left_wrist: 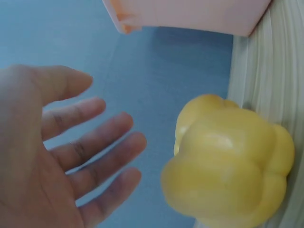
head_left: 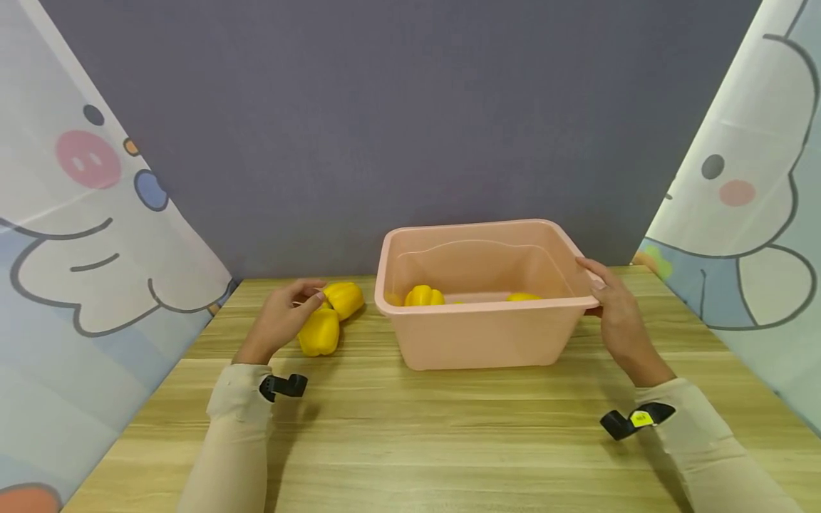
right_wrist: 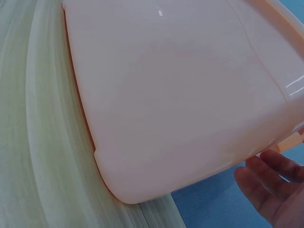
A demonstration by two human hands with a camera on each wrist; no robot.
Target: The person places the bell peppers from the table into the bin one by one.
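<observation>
My left hand hovers just above two yellow bell peppers on the table's left side. One pepper lies farther back; the other sits nearer, against it. In the left wrist view the fingers spread loosely, with a gap between them and the nearer pepper. A pink plastic bin stands at the middle. My right hand grips its right rim, thumb on top and fingers underneath. Inside the bin show a yellow pepper at the left and part of another at the right; the front wall hides the rest.
The wooden table runs back to a dark grey panel. Cartoon-printed cloths flank it, one on the left and one on the right.
</observation>
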